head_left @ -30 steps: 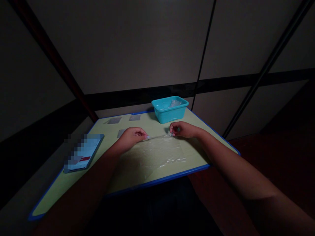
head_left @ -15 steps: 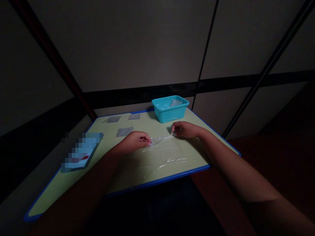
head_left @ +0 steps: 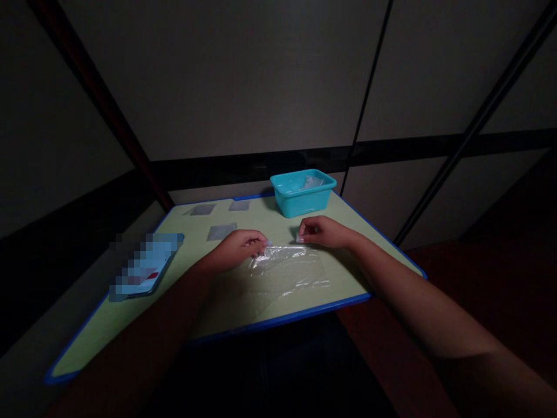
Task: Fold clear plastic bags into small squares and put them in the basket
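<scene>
One clear plastic sheet (head_left: 287, 264), outline indistinct.

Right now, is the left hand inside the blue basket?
No, the left hand is at the clear plastic sheet, with the basket standing farther back.

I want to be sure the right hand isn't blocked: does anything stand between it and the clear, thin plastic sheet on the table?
Nothing visible does. The bare right hand is close to the far edge of the clear plastic sheet; whether they touch is unclear. The turquoise, rectangular plastic basin stands farther back.
</scene>
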A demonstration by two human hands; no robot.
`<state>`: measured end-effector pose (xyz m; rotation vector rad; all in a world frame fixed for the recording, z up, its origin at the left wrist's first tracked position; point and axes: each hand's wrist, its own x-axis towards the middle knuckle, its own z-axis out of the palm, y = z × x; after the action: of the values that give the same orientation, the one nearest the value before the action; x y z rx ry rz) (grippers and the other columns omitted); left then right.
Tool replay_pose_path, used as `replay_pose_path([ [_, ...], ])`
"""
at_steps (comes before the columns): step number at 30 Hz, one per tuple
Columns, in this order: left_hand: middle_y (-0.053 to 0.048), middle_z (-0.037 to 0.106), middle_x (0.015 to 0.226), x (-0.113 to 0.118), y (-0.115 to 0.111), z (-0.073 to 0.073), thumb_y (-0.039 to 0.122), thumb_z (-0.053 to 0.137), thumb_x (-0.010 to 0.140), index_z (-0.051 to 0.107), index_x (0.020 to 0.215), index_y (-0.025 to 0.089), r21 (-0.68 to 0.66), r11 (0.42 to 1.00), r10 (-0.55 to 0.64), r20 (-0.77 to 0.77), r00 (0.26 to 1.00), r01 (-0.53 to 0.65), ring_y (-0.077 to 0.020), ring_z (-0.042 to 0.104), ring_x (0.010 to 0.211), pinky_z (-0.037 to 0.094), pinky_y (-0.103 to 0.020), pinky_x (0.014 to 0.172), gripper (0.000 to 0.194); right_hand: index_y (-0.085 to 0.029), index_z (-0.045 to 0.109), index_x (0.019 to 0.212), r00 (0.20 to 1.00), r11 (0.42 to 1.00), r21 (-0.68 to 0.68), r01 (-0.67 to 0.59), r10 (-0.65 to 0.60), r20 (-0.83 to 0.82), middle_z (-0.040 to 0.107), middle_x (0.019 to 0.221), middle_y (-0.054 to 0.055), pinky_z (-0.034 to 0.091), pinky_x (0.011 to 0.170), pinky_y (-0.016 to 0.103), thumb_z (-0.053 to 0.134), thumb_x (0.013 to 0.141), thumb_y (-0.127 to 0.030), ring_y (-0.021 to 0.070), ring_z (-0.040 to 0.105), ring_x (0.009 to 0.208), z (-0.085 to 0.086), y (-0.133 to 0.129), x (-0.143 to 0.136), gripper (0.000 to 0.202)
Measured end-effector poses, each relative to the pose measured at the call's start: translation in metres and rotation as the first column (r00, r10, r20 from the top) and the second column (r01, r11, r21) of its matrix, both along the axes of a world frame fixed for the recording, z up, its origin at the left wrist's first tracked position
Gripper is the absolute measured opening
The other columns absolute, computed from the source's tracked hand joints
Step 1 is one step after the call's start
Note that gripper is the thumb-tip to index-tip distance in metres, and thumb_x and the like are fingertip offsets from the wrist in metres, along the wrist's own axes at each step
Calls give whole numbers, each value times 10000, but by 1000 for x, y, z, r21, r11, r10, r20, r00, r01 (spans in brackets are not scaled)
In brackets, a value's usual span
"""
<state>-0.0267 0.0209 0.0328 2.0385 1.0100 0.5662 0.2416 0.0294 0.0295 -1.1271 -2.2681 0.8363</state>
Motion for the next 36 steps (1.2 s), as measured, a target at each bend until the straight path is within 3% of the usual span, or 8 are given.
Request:
replay_pose_path([
  [5,-46,679,817,2,-1,2,339,565,782,662,836,161,145,989,24,-46,999,-17,-170,614,760,472,-291,706,210,-140,595,892,989,994,104,-39,24,148,508,721,-5,345,588,241,741,648,-379,122,444,650,1,-3,-2,371],
  [9,-58,684,971,0,0,3,328,568,807,688,926,190,307,944,-84,-125,989,119,-182,601,947,431,-320,876,218,-168,589,1013,938,976,217,11,-85,336,560,986,96,393,789,378,745,630,-465,244,492,930,-2,-3,1,509],
  [13,-51,607,1233,-2,1,-2,373,570,823,626,1133,240,263,931,-183,-263,947,253,-202,465,1228,237,-405,1070,342,-229,441,1293,850,954,265,140,-253,463,403,1321,173,237,942,636,666,654,-598,384,322,1226,-6,-4,3,772],
  [16,-53,486,1360,-2,0,-6,409,529,850,531,1252,262,228,928,-190,-388,902,294,-208,347,1322,114,-465,1099,429,-267,310,1397,821,957,232,172,-270,503,223,1469,163,111,971,702,638,694,-584,399,175,1327,-9,-2,4,837],
  [18,-61,423,1404,-2,0,-8,420,491,871,473,1305,261,236,923,-183,-420,889,302,-199,322,1336,114,-459,1100,463,-279,271,1417,808,955,222,198,-287,515,163,1502,150,87,975,713,637,722,-537,393,127,1351,-9,0,5,827],
  [23,-67,365,1440,-5,0,-6,419,433,900,436,1337,251,270,913,-162,-448,879,306,-187,293,1349,148,-421,1102,469,-262,313,1406,803,936,249,247,-342,488,208,1490,161,80,976,725,601,762,-510,396,145,1352,-8,2,6,748],
  [31,-51,-23,1523,-6,0,-12,441,380,918,322,1383,369,261,916,-78,-630,773,305,-309,-14,1398,115,-591,1051,474,-285,229,1443,831,966,157,204,-256,494,60,1531,144,48,962,736,648,645,-635,412,29,1373,-8,1,7,967],
  [36,-66,-97,1517,-8,2,-17,502,389,897,205,1425,369,263,925,-48,-634,772,274,-339,-71,1385,99,-615,1042,575,-289,212,1446,812,954,156,257,-301,500,67,1530,146,77,951,744,668,651,-592,416,35,1371,-9,6,12,966],
])
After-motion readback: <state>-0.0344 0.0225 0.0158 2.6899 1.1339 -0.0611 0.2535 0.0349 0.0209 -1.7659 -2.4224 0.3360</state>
